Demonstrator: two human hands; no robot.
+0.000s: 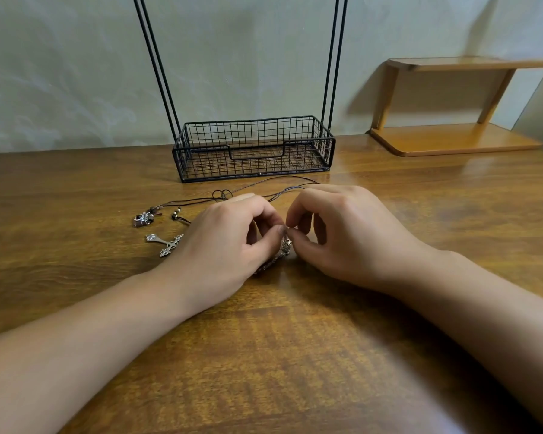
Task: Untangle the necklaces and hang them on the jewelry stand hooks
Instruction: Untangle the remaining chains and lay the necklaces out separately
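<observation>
Two bare hands meet over the middle of a brown wood-grain table (295, 355), seen from the head camera. The left hand (229, 236) and the right hand (342, 236) both have curled fingers, and their thumb and fingertips pinch a small silver ornate metal pendant (285, 245) between them, just above the tabletop; a beaded or chain-like part trails from it under the left hand, too hidden to make out. Thin dark brown cord necklaces (264, 191) loop across the table behind the hands, with a knot-like tangle just behind the left knuckles. To the left of the left hand lie a silver cross-shaped pendant (165, 243), partly tucked under the hand's edge, and a small silver charm with a dark red stone (143, 218) beside a few beads on the cords. Behind the cords stands a black wire-mesh jewelry stand (253, 148), its basket base on the table and thin black uprights running out of the top. A light brown wooden corner shelf (452, 139) sits at the far right against the pale wall.
</observation>
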